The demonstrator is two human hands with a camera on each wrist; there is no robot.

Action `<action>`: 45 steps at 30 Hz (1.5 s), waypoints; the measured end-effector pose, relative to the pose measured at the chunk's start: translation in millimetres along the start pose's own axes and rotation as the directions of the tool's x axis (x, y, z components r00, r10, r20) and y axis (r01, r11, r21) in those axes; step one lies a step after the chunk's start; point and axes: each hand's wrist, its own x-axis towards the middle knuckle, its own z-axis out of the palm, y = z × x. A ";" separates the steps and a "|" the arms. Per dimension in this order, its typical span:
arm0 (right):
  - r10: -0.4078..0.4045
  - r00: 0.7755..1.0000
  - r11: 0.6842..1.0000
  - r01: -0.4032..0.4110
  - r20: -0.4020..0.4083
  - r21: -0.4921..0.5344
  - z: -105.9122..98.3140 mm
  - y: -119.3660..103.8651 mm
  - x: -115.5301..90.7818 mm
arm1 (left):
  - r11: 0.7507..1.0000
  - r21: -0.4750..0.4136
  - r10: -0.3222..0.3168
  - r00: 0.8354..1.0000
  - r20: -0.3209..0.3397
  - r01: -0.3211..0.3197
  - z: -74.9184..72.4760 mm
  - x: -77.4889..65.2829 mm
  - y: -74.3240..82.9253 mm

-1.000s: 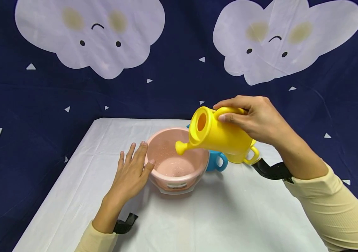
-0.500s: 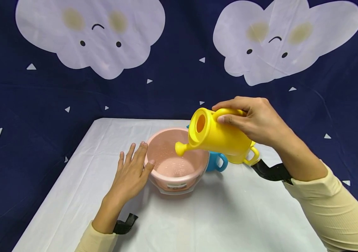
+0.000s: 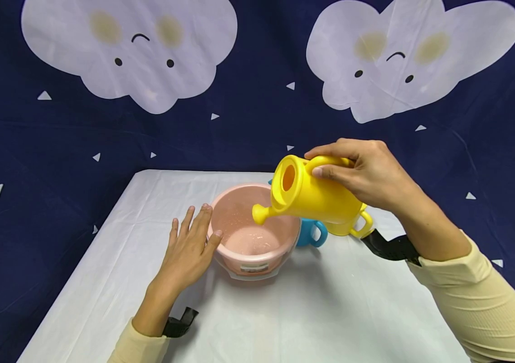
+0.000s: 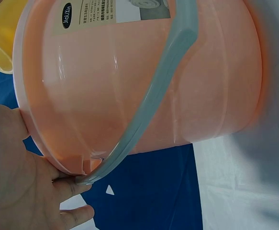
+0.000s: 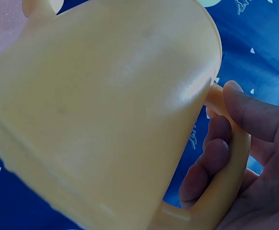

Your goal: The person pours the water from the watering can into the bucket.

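My right hand (image 3: 366, 171) grips the handle of a yellow watering can (image 3: 325, 196), its fingers curled round the loop in the right wrist view. The can is tilted, its spout pointing left and down over a pink bucket (image 3: 257, 259). Flecks or droplets show inside the bucket; a stream from the spout cannot be made out. My left hand (image 3: 187, 249) lies with fingers spread and fairly straight against the bucket's left rim. In the left wrist view, the bucket's grey carrying handle (image 4: 146, 112) hangs down its side, and its fixing end meets my fingers.
Behind the bucket, partly hidden, are a blue object with a looped handle (image 3: 318, 234) and another yellow object with a handle (image 3: 366, 222). All stand on a white-covered table (image 3: 257, 322). A dark blue cloth with clouds (image 3: 257, 136) hangs behind the table.
The yellow watering can and my right hand have dipped very slightly. The bright flecks inside the bucket have shifted. My left hand stays in place.
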 end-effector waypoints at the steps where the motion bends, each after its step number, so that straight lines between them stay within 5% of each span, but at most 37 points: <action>1: 0.000 1.000 1.000 0.000 0.000 0.000 0.0 0.0 0.0 | 1.000 0.000 0.000 1.000 0.000 0.000 -0.2 -0.2 0.0; 45: -0.017 1.000 1.000 0.017 -0.015 -0.016 0.1 0.8 -1.6 | 1.000 -0.002 -0.005 1.000 0.016 0.005 -1.6 0.6 -0.7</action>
